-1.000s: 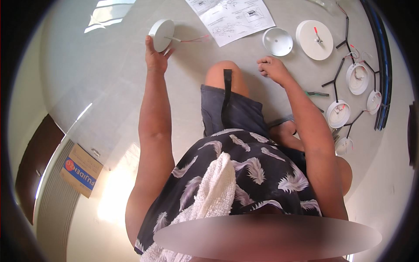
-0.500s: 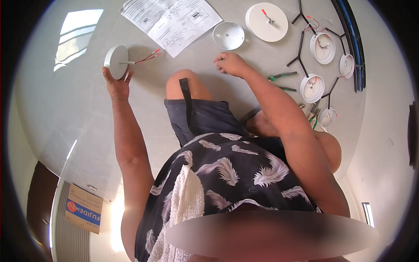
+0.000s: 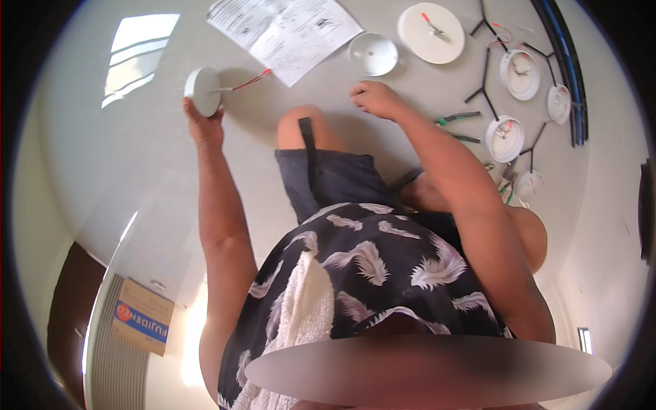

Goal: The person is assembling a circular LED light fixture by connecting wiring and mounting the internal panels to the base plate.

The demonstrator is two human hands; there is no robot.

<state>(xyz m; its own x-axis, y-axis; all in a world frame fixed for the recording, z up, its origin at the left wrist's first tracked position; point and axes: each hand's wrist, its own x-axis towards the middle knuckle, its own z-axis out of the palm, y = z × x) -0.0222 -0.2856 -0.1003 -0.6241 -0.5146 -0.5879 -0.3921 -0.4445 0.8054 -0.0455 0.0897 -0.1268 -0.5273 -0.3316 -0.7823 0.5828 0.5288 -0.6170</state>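
My left hand (image 3: pixel 205 128) grips a round white light fitting (image 3: pixel 203 91) by its lower edge, out to the left. The fitting is tilted on edge, and thin red-tipped wires (image 3: pixel 254 79) stick out of its flat side toward the right. In front of my body, my right hand (image 3: pixel 377 100) is closed with its fingers curled; whatever they may hold is hidden. Just beyond it sits a small white metal cup (image 3: pixel 373 54) with a hole in its bottom. A printed instruction sheet (image 3: pixel 290 37) lies on the floor between the fitting and the cup.
A larger white round base (image 3: pixel 431 33) lies beyond my right hand. Black branching rods (image 3: pixel 486 75) with several white round lamp holders (image 3: pixel 505 139) are spread at the right, by green-handled pliers (image 3: pixel 459 118) and black tubing (image 3: pixel 572 75). A cardboard box (image 3: pixel 143 316) stands at lower left.
The whole view has shifted slightly to the right. The light fitting stays in my left hand, its wires swung a little upward. My right hand is still closed near the cup.
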